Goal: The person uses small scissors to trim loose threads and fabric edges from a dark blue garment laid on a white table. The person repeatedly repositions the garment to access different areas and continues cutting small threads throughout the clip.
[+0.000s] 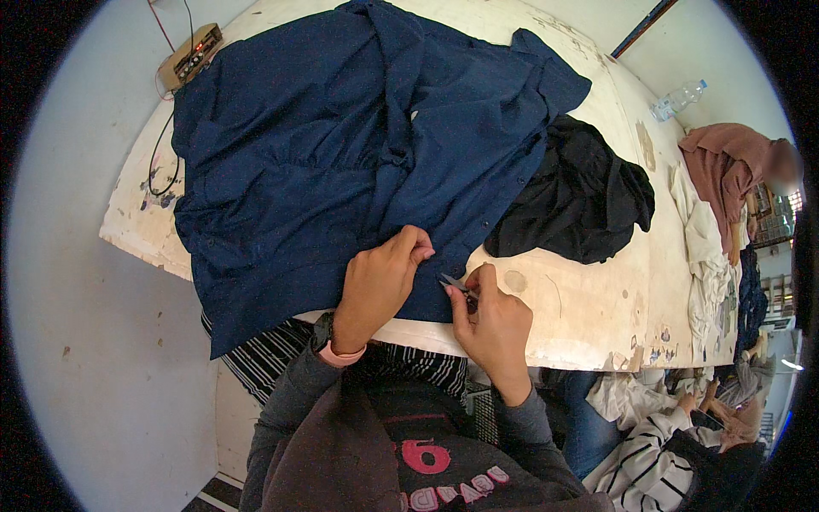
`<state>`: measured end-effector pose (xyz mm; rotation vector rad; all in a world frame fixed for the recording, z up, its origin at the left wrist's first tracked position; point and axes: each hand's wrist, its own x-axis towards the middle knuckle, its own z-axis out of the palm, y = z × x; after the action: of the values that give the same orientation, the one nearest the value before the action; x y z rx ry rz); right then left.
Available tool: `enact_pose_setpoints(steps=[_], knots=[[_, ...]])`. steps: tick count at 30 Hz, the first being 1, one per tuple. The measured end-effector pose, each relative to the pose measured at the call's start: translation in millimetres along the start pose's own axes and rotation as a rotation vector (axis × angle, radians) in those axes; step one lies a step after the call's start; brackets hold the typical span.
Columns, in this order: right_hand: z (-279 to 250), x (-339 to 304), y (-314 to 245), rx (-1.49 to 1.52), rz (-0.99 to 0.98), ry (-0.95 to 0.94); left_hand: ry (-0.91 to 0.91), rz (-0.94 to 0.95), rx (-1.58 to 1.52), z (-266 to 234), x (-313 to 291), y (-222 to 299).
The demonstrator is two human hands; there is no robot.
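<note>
A dark blue buttoned garment (281, 171) lies spread and creased on the pale table in front of me. My left hand (375, 286), with a watch and a pink band at the wrist, rests over its near part. The thumb and fingers there are pinched together; whatever they hold is too small to make out. Just to the right, my right hand (496, 328) grips small thread snips (453, 282), whose blades point left over the garment's buttoned edge. Small dark buttons run along that edge.
A crumpled black cloth (572, 196) lies right of the garment on the worn table (589, 316). A box with cables (192, 58) stands far left, a plastic bottle (678, 101) far right. Other people (725, 162) work with white cloth along the right side. A wall closes off the left.
</note>
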<state>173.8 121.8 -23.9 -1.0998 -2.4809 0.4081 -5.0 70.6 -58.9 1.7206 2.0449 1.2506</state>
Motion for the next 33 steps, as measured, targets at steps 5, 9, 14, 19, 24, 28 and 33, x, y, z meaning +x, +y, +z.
enact_pose_setpoints(steps=[5,9,14,19,24,28,33], knots=[[7,-2,1,-0.059,-0.042,0.017,0.026,0.041,-0.007,1,0,-3],[10,-3,0,-0.046,-0.038,0.025,0.023,0.026,-0.010,2,1,-2],[-4,-15,2,0.194,-0.064,-0.007,0.153,-0.103,-0.358,-16,-19,13],[-9,-27,22,0.166,-0.211,-0.166,-0.065,0.091,-0.319,-72,-91,15],[2,-30,28,0.137,-0.294,-0.106,-0.338,-0.320,0.076,-83,-135,13],[1,-27,20,0.127,-0.324,-0.054,-0.396,-0.407,-0.088,-83,-138,14],[-15,-34,15,0.137,-0.379,0.118,-0.539,-0.327,-0.710,-60,-130,24]])
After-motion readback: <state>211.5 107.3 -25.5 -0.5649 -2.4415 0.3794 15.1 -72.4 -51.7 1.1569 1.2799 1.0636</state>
